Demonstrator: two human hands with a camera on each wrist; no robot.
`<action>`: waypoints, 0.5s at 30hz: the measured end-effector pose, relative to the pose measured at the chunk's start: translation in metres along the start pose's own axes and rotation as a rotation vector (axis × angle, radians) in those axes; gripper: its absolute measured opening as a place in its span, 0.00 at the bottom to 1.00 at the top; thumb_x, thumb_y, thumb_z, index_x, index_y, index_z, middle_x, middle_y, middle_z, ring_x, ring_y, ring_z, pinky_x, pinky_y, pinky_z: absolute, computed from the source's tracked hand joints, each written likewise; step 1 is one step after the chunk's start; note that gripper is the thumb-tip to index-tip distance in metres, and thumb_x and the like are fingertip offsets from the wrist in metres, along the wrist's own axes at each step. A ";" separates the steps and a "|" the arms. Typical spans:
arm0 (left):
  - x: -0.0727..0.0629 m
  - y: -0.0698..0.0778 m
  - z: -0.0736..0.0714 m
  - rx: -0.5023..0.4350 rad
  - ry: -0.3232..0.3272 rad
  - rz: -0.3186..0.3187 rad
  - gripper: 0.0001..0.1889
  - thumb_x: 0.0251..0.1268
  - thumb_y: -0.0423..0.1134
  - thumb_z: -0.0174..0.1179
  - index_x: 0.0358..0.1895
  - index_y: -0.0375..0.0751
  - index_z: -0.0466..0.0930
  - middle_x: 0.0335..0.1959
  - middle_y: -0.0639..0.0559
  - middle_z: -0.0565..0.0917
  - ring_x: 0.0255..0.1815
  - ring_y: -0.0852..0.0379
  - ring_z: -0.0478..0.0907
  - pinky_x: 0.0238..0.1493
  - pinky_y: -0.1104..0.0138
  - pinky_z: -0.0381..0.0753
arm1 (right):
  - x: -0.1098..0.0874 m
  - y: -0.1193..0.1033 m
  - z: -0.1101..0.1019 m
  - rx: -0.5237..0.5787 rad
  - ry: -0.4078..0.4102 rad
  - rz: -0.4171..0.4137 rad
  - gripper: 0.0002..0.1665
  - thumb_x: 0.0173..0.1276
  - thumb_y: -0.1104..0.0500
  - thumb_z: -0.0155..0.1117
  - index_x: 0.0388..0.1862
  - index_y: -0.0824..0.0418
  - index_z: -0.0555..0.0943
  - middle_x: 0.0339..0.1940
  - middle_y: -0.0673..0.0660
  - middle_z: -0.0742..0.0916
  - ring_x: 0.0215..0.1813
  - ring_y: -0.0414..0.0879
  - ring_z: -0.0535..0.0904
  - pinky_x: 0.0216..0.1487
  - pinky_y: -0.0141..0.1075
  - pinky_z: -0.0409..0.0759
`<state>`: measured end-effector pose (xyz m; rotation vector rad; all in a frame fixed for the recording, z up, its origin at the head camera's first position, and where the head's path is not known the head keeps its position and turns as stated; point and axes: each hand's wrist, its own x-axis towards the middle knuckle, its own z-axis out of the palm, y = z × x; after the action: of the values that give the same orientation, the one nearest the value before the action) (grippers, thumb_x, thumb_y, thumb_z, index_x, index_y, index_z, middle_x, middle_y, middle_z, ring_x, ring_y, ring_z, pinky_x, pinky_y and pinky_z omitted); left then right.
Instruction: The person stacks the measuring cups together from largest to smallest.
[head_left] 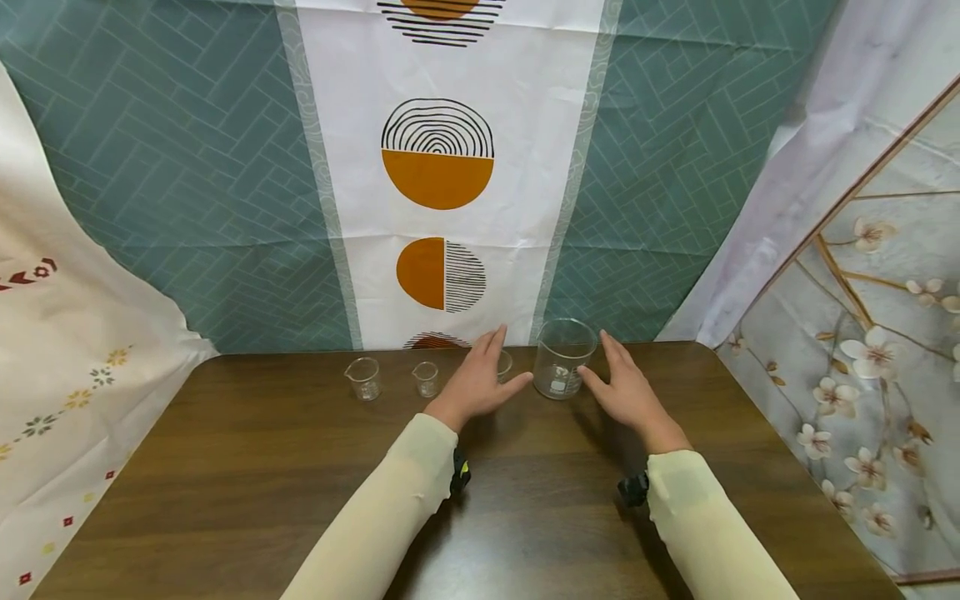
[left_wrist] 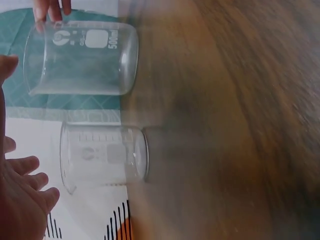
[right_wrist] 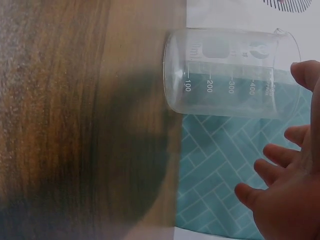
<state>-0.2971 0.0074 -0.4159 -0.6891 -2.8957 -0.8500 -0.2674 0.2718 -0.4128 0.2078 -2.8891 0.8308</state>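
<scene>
A large clear glass beaker (head_left: 558, 367), marked 500 ml in the left wrist view, stands upright near the table's back edge. Just to its right is my right hand (head_left: 628, 390), fingers extended and thumb apart, close to the rim; whether it touches the glass I cannot tell. On the beaker's other side, my left hand (head_left: 476, 379) hovers with fingers spread, thumb toward the large beaker, holding nothing. A medium beaker (left_wrist: 105, 155) stands beside the large one; in the head view my left hand mostly covers it.
Two smaller beakers stand further left along the back: a tiny one (head_left: 426, 380) and a slightly bigger one (head_left: 365, 380). The brown wooden table (head_left: 262, 475) ends at a patterned cloth (head_left: 465, 192) hanging behind. Floral cloth (head_left: 862, 375) hangs on the right.
</scene>
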 end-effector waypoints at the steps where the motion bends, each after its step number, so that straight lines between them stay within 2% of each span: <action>1: 0.001 0.002 0.000 -0.013 -0.004 0.000 0.50 0.64 0.69 0.50 0.79 0.48 0.36 0.79 0.43 0.49 0.79 0.46 0.50 0.73 0.52 0.60 | 0.000 0.000 0.000 0.001 0.001 -0.001 0.51 0.72 0.35 0.48 0.80 0.60 0.42 0.79 0.66 0.53 0.77 0.66 0.53 0.70 0.63 0.57; 9: 0.012 0.014 0.006 -0.085 -0.009 0.012 0.50 0.64 0.67 0.51 0.79 0.45 0.37 0.78 0.40 0.49 0.77 0.44 0.54 0.72 0.49 0.61 | 0.001 0.000 0.001 0.025 0.002 0.013 0.51 0.71 0.34 0.49 0.80 0.58 0.42 0.80 0.65 0.53 0.77 0.65 0.53 0.70 0.63 0.57; 15: 0.021 0.023 0.012 -0.212 -0.045 -0.011 0.52 0.62 0.66 0.55 0.79 0.46 0.36 0.79 0.44 0.48 0.77 0.44 0.53 0.72 0.48 0.60 | 0.002 0.001 0.006 0.047 -0.005 0.034 0.53 0.70 0.32 0.48 0.80 0.57 0.40 0.80 0.64 0.51 0.78 0.65 0.52 0.71 0.63 0.56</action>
<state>-0.3048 0.0398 -0.4112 -0.7165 -2.8778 -1.1704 -0.2699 0.2691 -0.4175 0.1664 -2.8875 0.9063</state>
